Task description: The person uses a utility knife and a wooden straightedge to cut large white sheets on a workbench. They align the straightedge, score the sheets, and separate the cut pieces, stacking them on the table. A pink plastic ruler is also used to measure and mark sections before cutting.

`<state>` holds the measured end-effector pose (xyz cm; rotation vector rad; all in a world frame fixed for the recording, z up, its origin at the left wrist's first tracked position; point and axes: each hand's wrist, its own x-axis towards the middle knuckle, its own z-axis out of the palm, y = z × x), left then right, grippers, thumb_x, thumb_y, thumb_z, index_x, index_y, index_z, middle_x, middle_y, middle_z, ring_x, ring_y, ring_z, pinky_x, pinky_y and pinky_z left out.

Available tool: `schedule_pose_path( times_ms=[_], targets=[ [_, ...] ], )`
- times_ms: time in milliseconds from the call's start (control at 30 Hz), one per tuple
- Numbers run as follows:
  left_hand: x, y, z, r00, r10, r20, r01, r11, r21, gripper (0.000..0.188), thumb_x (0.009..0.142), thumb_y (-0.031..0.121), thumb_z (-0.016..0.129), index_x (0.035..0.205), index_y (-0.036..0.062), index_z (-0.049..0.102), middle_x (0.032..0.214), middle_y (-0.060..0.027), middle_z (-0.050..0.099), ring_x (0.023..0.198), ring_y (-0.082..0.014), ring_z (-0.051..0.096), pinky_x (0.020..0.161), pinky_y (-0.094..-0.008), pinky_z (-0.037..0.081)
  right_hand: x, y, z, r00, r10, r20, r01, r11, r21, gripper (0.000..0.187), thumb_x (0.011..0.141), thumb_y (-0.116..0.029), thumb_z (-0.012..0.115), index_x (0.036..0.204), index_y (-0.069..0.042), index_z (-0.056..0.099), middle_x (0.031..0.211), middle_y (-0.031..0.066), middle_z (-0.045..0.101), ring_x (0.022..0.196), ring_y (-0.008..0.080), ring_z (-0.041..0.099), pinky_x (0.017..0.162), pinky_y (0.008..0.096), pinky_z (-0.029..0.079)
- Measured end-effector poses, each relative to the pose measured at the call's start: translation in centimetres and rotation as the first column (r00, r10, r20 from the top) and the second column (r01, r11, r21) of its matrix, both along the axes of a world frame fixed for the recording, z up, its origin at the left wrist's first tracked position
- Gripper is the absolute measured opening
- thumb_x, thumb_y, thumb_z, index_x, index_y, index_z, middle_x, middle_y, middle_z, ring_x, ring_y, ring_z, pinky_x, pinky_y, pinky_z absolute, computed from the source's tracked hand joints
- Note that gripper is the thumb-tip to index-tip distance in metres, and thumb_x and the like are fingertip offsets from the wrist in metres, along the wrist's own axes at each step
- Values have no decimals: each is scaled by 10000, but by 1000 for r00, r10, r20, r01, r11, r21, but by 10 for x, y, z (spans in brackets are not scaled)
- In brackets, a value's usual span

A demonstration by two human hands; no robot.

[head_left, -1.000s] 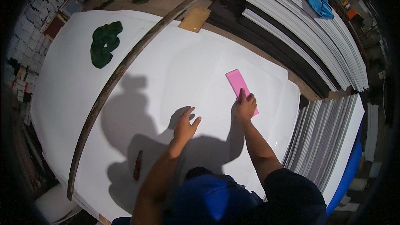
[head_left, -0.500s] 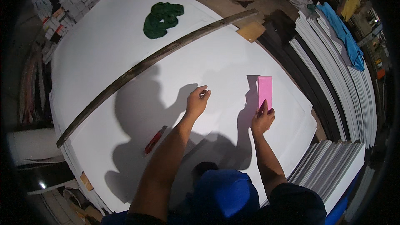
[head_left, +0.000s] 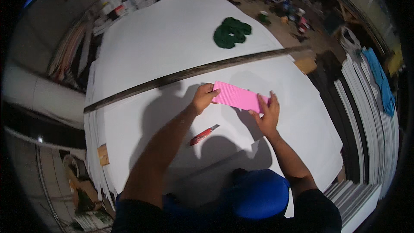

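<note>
A pink ribbed rectangular strip [head_left: 238,96] is held above the big white sheet [head_left: 172,47] by both hands. My left hand [head_left: 202,98] grips its left end with the thumb on top. My right hand [head_left: 268,113] holds its right end, fingers spread along the edge. A red utility knife [head_left: 202,135] lies on the sheet just below my left forearm. A long dark wooden straightedge [head_left: 189,73] runs diagonally across the sheet just beyond the hands.
A crumpled green cloth [head_left: 231,31] lies on the far part of the sheet. Stacks of white and dark boards [head_left: 366,116] line the right side, with a blue cloth [head_left: 381,84] on them. A small brown block [head_left: 305,64] sits by the straightedge's right end.
My left hand has left the sheet and taken the strip's left end. The pink strip, flat under my right hand before, is now held by both hands, lying crosswise.
</note>
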<state>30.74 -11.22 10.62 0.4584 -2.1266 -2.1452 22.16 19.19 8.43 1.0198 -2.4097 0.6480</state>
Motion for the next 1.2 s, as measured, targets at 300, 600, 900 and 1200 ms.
schedule_pose_path(
  times_ms=[300,600,900,1200],
  targets=[
    [210,-102,48,881,454,131,-470,870,149,350,1026,244,684,1256,2,578,1052,-128,691,970,-232,731,761,-400,652,39,-200,55,849,363,384,-307,930,-201,1041,764,-447,933,1530,26,411,1383,236,523,1282,376,558,1094,456,475],
    [441,-109,-42,602,794,88,-791,608,-67,394,989,286,760,1198,-43,700,860,-75,746,683,-117,687,598,-285,586,184,-382,43,560,644,521,-687,712,-142,869,759,-286,935,1439,38,502,1351,250,595,1240,378,616,1086,455,493],
    [609,-40,-108,145,965,219,-978,174,-117,435,934,257,819,1185,-73,688,877,-130,763,698,-149,713,613,-293,611,401,-471,-46,417,708,571,-894,433,115,921,751,-444,899,1505,-74,521,1427,193,590,1357,395,519,1159,495,431],
    [656,-20,-149,-348,930,119,-926,-321,-197,425,920,224,842,1174,-71,672,833,-123,746,695,-173,712,633,-310,594,502,-501,-125,201,821,534,-956,283,-76,876,667,-297,958,1440,-110,593,1401,196,574,1330,423,516,1140,489,447]
  ],
)
